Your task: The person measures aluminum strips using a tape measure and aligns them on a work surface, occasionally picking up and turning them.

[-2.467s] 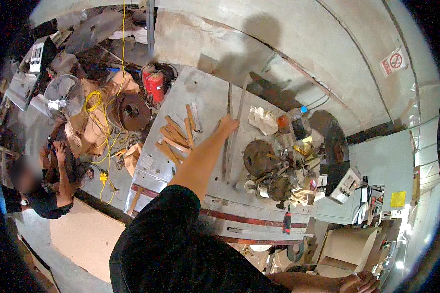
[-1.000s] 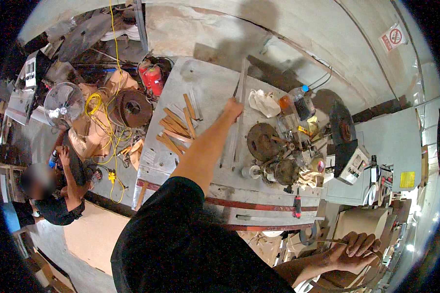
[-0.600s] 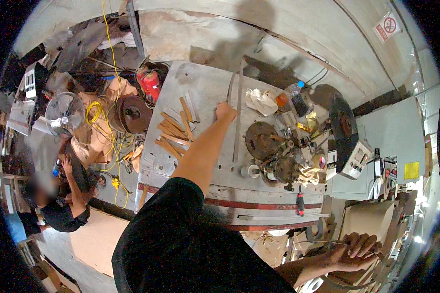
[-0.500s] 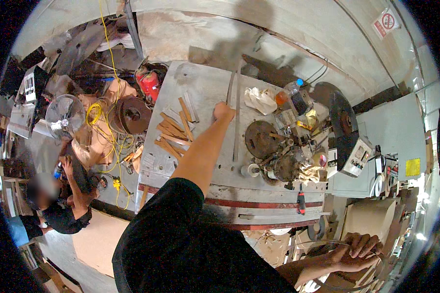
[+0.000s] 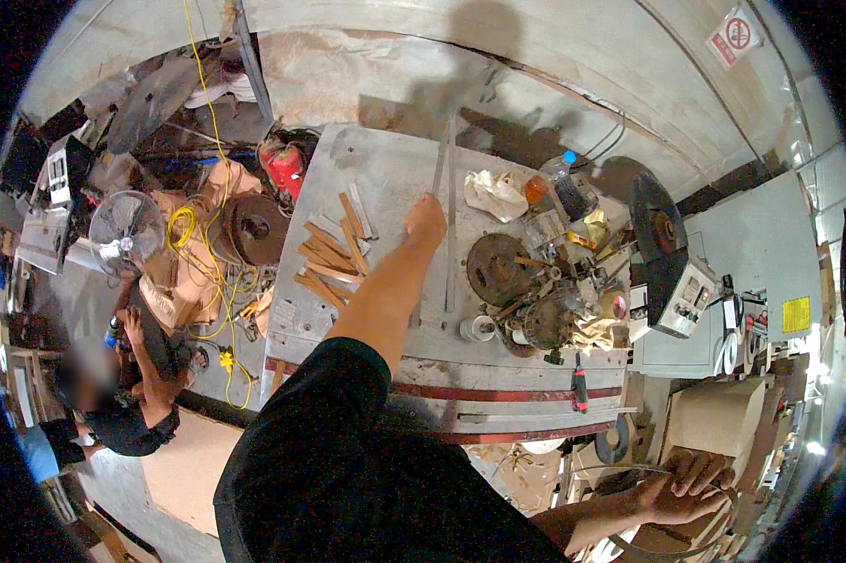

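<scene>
My left hand [image 5: 427, 220] reaches far over the grey metal tabletop [image 5: 395, 169], its fingers closed. From its far side a thin dark strip [image 5: 439, 164] runs toward the back edge; whether the fingers grip it, I cannot tell. Just right of the fist lies a long narrow strip or slot [image 5: 451, 244]. Several wooden strips [image 5: 324, 246] lie in a loose pile to its left. At the lower right, away from the table, my right hand [image 5: 690, 488] is curled around a thin bent band [image 5: 620, 466], which loops past the wrist.
A round rusty disc [image 5: 498, 266], a white cup [image 5: 477, 328], a crumpled cloth [image 5: 495, 194] and a bottle [image 5: 566, 167] crowd the right side. A red-handled tool [image 5: 579, 387] lies at the front edge. At left, a person [image 5: 132, 403] crouches near a fan [image 5: 125, 225].
The view has shifted slightly. Both hands keep nearly the same places and stay closed.
</scene>
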A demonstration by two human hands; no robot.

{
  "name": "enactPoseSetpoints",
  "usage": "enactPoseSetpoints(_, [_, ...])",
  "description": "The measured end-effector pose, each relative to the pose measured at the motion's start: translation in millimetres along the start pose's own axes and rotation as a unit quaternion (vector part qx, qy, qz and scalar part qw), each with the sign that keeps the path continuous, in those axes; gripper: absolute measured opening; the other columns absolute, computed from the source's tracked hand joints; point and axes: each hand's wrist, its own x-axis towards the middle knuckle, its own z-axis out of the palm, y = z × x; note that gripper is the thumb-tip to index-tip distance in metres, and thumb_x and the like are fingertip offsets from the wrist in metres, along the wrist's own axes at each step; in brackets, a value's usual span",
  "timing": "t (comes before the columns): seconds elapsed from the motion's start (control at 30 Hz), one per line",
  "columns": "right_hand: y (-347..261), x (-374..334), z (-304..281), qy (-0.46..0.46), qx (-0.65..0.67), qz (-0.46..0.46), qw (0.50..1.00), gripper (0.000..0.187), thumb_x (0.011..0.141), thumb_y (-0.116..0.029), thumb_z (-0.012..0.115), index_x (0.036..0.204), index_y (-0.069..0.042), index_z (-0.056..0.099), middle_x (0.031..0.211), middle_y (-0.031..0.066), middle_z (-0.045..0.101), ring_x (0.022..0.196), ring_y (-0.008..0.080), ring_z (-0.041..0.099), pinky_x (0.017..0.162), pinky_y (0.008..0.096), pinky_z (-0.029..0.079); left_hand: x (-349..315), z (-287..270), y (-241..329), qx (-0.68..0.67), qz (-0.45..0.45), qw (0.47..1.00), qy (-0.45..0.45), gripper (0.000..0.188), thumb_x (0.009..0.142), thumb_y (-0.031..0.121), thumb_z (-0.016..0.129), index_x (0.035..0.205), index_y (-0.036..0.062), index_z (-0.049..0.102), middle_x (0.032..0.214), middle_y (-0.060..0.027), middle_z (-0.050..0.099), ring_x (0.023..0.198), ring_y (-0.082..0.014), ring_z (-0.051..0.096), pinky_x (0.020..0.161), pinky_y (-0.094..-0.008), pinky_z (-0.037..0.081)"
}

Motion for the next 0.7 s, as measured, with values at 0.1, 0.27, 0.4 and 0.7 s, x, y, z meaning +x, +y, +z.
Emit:
enactPoseSetpoints(0.1, [2.0, -0.6, 2.5, 0.005, 0.015, 0.001, 1.0, 0.023, 0.097, -0.026, 0.045, 0.092, -0.004, 0.051, 0.063, 0.001, 0.035, 0.045, 0.0094, 0.029, 0.043, 0.0238, 0.029, -2.0, -3.1, -4.2, 0.006, 0.039, 0.999, 0.012, 0.035, 0.088, 0.016, 0.052, 0.118, -0.001, 0.05, 0.114, -0.0186, 0.06, 0.106, -0.0314, 0.06, 0.086, -0.0409, 0.052])
enactPoseSetpoints(0.27, [19.1, -12.3, 4.4, 0.06, -0.042, 0.035, 0.997, 0.025, 0.099, -0.03, 0.041, 0.089, -0.006, 0.043, 0.063, 0.0028, 0.035, 0.046, 0.0109, 0.03, 0.041, 0.0246, 0.031, -17.9, -15.3, -5.7, -0.06, 0.014, 0.998, 0.014, 0.035, 0.087, 0.02, 0.048, 0.115, -0.0001, 0.053, 0.109, -0.0186, 0.063, 0.102, -0.0338, 0.061, 0.086, -0.0429, 0.051])
enactPoseSetpoints(0.4, [24.6, -5.4, 8.9, 0.003, -0.024, 0.039, 0.999, 0.022, 0.095, -0.027, 0.049, 0.093, -0.006, 0.043, 0.063, 0.003, 0.036, 0.046, 0.0113, 0.031, 0.041, 0.024, 0.032, -11.6, -29.3, -14.3, -0.058, 0.013, 0.998, 0.034, 0.033, 0.087, 0.025, 0.048, 0.108, 0.001, 0.059, 0.107, -0.0194, 0.063, 0.1, -0.034, 0.062, 0.084, -0.0444, 0.05])
enactPoseSetpoints(0.7, [-42.4, 36.4, -13.9, -0.146, -0.101, 0.019, 0.984, 0.041, 0.095, -0.041, 0.05, 0.107, -0.004, 0.061, 0.074, 0.0053, 0.047, 0.05, 0.0116, 0.038, 0.044, 0.0277, 0.033, 71.8, -43.7, -12.2, -0.141, 0.061, 0.975, 0.158, 0.031, 0.087, 0.023, 0.048, 0.109, 0.0083, 0.064, 0.104, -0.0185, 0.065, 0.103, -0.0353, 0.06, 0.087, -0.0475, 0.047])
